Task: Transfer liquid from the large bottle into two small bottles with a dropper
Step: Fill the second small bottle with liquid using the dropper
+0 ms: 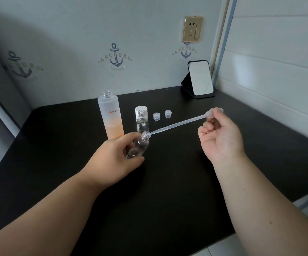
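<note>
The large frosted bottle (pixel 110 117) stands uncapped at the back left of the table, orange liquid in its lower part. My left hand (pixel 112 157) grips a small clear bottle (pixel 139 145), tilted with its open neck up and to the right. My right hand (pixel 219 135) pinches the bulb of a long translucent dropper (pixel 177 124); its tip rests at the mouth of the tilted bottle. A second small clear bottle (pixel 142 121) stands upright and open just behind, holding clear liquid.
The table (pixel 168 182) is black. A white cap (pixel 141 109) stands behind the second small bottle. Two small clear caps (pixel 156 116) (pixel 168 114) lie to its right. A standing mirror (pixel 200 79) occupies the back right corner. Walls enclose the back and right.
</note>
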Available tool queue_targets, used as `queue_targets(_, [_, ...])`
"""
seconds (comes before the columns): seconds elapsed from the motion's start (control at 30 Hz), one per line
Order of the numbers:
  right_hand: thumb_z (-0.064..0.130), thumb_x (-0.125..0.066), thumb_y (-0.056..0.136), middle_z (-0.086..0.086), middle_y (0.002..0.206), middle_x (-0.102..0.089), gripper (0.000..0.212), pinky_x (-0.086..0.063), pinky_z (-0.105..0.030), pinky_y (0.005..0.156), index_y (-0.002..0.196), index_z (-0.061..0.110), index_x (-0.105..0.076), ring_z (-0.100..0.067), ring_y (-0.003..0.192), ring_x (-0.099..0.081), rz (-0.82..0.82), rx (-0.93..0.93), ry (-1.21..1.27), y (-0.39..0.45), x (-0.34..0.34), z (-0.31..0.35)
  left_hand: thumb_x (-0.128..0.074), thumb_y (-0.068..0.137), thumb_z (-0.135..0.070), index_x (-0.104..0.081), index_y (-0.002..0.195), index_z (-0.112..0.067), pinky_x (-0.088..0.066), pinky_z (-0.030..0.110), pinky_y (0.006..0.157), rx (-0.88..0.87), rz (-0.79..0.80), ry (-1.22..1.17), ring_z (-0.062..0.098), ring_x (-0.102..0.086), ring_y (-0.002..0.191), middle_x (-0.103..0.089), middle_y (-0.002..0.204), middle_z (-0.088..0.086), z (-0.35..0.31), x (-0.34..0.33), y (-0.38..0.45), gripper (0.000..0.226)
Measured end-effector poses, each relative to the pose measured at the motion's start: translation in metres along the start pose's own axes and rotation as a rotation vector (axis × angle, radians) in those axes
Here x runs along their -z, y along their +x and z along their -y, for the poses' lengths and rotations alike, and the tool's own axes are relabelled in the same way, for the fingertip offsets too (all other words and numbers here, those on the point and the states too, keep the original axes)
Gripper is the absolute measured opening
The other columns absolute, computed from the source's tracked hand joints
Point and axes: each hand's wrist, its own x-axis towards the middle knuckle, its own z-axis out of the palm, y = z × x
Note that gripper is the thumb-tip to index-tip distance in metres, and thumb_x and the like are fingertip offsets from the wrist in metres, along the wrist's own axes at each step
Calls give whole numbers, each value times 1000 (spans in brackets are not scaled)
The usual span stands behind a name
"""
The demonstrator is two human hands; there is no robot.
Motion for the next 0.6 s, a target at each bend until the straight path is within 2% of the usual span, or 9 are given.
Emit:
queue_targets(0.23, [13, -65, 97, 1, 74, -67, 36, -37, -18, 50, 63, 22, -75, -8, 48, -39, 10, 9, -30, -1, 0, 0, -78, 80, -38, -56, 124, -48, -39, 10, 64, 10, -11, 11, -1, -60, 81, -59, 92, -29, 1, -1, 1, 50])
queue_targets(0.4, [10, -66, 95, -1, 74, -68, 21, -37, -19, 49, 76, 17, -72, -9, 48, -39, 0, 26, -51, -1, 2, 1, -78, 80, -39, -55, 122, -51, -40, 8, 63, 12, -13, 23, -2, -61, 83, -59, 95, -29, 0, 0, 0, 49])
queue_targets(0.6, [14, -69, 94, 1, 75, -69, 26, -39, -19, 52, 70, 20, -78, -9, 49, -44, -44, 19, -42, -1, 1, 0, -77, 79, -46, -55, 122, -47, -40, 11, 63, 28, -19, 45, -3, -61, 81, -58, 95, -34, -2, 0, 1, 49])
